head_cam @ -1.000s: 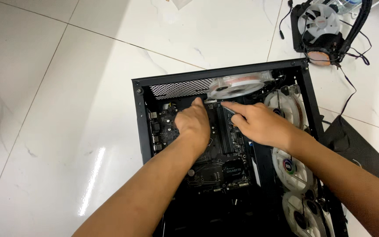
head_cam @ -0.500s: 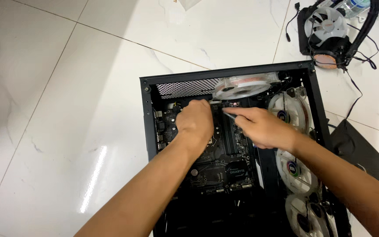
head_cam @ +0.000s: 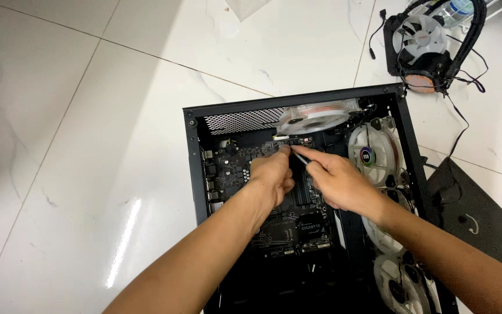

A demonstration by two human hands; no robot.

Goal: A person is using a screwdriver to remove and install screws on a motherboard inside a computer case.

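A black case (head_cam: 196,174) is laid flat on the white tiled floor (head_cam: 88,145) with its side open upward, so the motherboard (head_cam: 274,224) inside can be reached from above. Both hands are brought together over the upper middle of the board. The left hand (head_cam: 269,174) is curled, its fingertips pressed down near the board's top edge, as if to steady something small there; whether anything is actually pinched cannot be told. The right hand (head_cam: 335,183) is closed around a thin tool (head_cam: 299,158) — probably a screwdriver — whose tip is angled toward the left fingertips, so that both meet at one spot just below the rear fan (head_cam: 315,116). Pale fans (head_cam: 373,151) are lined along the case's right wall, clear of the hands. A liquid cooler (head_cam: 422,49) with looped hoses is left on the floor beyond the case's top right corner, and a dark panel (head_cam: 477,215) lies to the right — both set well apart from the work.
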